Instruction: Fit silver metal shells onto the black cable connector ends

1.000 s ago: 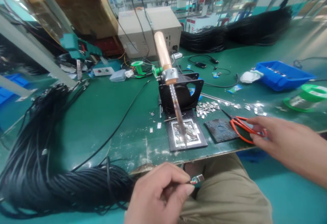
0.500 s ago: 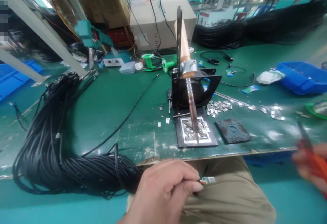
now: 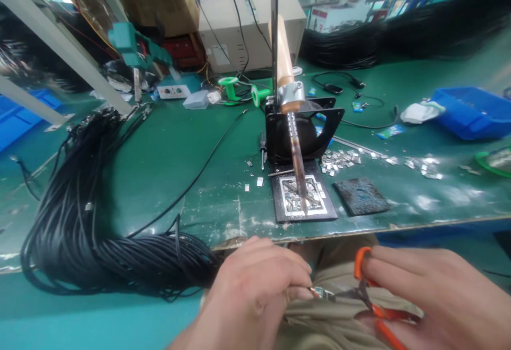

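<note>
My left hand (image 3: 259, 281) is closed over the front edge of the bench, pinching the end of a cable. A small metal connector (image 3: 323, 293) with thin coloured wires sticks out to the right of its fingertips. My right hand (image 3: 435, 286) grips orange-handled pliers (image 3: 362, 292), its fingers around the handles. The dark jaws point left and meet the connector's outer end; whether they are clamped on it I cannot tell. Just beyond the hands, a wooden-handled soldering iron (image 3: 296, 150) leans tip-down in a black stand (image 3: 307, 131), above a framed patch of metal scraps (image 3: 295, 201).
A thick bundle of black cables (image 3: 80, 233) hangs over the bench edge at left. Small metal pieces (image 3: 343, 161) lie scattered right of the stand, near a dark square pad (image 3: 361, 196). Further right are a blue bin (image 3: 471, 113) and a green-rimmed dish (image 3: 495, 162).
My right hand has come in from the far right with the pliers, bringing their jaws to the connector. My left hand keeps its pinch on the cable. The view has shifted slightly.
</note>
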`<state>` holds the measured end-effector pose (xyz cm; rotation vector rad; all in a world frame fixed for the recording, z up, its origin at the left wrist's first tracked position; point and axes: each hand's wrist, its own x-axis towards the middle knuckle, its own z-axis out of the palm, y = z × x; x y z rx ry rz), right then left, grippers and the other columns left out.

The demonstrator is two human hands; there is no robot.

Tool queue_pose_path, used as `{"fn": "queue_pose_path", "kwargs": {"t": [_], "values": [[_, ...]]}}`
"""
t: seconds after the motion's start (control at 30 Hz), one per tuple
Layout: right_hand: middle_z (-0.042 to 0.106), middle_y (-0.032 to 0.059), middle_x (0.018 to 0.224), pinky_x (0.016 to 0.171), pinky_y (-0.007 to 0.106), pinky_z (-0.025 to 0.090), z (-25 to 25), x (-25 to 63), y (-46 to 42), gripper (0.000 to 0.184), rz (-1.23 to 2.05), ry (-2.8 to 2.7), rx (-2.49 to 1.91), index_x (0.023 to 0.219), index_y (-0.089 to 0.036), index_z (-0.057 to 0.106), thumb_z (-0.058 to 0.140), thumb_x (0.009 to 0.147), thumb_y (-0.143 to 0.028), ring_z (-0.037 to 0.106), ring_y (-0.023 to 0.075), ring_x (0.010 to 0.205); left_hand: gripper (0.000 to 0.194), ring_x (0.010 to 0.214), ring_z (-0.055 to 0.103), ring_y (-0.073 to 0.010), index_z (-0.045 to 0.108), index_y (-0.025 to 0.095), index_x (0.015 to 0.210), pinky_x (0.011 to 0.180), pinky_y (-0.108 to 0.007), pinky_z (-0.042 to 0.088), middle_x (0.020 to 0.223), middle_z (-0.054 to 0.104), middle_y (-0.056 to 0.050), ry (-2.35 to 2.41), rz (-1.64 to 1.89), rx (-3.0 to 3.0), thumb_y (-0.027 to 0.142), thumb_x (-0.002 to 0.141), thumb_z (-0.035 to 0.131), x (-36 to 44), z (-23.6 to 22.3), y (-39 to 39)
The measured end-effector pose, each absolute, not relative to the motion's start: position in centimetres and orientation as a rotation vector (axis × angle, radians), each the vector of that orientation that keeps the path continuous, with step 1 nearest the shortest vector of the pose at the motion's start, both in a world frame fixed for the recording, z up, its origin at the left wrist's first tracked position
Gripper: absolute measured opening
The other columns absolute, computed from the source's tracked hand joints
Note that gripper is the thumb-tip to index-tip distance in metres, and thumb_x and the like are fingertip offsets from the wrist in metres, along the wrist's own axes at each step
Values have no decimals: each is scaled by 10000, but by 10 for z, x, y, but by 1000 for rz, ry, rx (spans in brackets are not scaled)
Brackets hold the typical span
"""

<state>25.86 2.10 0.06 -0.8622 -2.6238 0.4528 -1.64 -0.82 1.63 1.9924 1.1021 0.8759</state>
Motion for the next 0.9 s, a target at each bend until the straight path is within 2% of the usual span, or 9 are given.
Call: {"fn": "queue_pose_path", "kwargs": {"t": [0.2, 0.67, 0.9], "values": [[669, -48, 650, 414, 284, 469, 8, 247, 22, 207, 305, -2665, -798, 794, -272, 557, 519, 923, -115, 648, 148, 470, 231, 808, 727, -106, 731, 213, 871, 799, -267, 484, 938, 823, 68, 1126, 848, 1999, 8, 929, 640, -16, 14, -12], [641, -55, 679, 438, 328, 399, 3, 255, 25, 205, 262, -2809, -772, 790, -262, 525, 675, 877, -155, 619, 149, 498, 234, 824, 704, -120, 730, 211, 916, 788, -285, 463, 983, 818, 65, 1134, 831, 2053, -3, 932, 637, -15, 16, -13], [640, -54, 645, 420, 333, 386, 5, 252, 29, 224, 197, -2798, -734, 775, -255, 527, 536, 971, -146, 604, 138, 469, 212, 809, 709, -137, 724, 212, 904, 772, -303, 466, 970, 823, 53, 1137, 831, 2086, 27, 941, 628, -15, 13, -12]]}}
